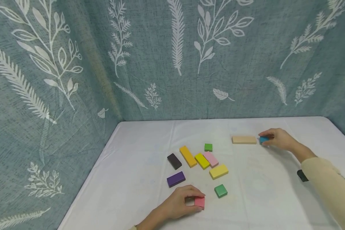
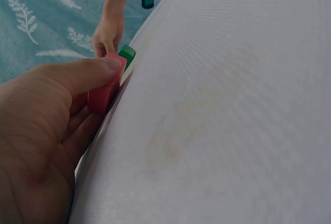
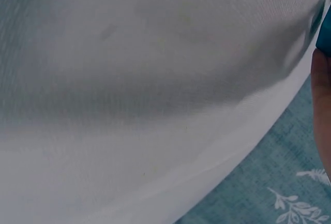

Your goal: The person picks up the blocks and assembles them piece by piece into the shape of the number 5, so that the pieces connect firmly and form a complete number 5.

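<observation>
One white table (image 1: 126,169), leaf-print curtain (image 1: 187,92) behind; left hand (image 1: 179,203) grips red block (image 1: 199,202), right hand (image 1: 281,140) pinches blue block (image 1: 263,139).

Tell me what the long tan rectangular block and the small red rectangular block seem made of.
Long tan rectangular block: probably bare wood, matte, by its pale, wood-like colour. Small red rectangular block: smooth, evenly coloured surface suggests painted wood, though plastic is possible.
</observation>
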Tool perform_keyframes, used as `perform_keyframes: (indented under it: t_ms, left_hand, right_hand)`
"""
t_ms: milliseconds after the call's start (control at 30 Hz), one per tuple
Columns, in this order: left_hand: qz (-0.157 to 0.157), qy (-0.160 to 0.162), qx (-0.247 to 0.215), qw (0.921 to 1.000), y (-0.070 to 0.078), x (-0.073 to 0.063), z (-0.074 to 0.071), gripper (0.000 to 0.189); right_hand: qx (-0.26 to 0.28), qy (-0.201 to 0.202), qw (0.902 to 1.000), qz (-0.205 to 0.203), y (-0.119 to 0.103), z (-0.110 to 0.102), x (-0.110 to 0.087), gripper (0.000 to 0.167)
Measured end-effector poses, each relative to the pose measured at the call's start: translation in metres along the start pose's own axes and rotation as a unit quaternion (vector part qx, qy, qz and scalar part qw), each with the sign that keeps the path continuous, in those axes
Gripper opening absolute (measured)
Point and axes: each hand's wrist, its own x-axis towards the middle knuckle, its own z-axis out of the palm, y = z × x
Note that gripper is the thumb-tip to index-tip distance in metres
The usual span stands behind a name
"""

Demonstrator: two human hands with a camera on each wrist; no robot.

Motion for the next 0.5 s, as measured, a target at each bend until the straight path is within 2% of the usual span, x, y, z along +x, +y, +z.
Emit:
perform_keyframes:
  t_ms: [367,500]
  left_hand:
    - [0.042,0.015,0.007,0.9990,-0.0037,0.0009,0.0022,0.031]
    - [0.048,0.018,0.009,0.9986,-0.0038,0.0005,0.0027,0.031]
  right_hand:
    - [0.011,0.004,0.9997,-0.021,-0.0003,0.0063,0.0012,0.042]
    - [0.015,0.001,0.9996,-0.024,-0.0009,0.0078,0.0026,0.041]
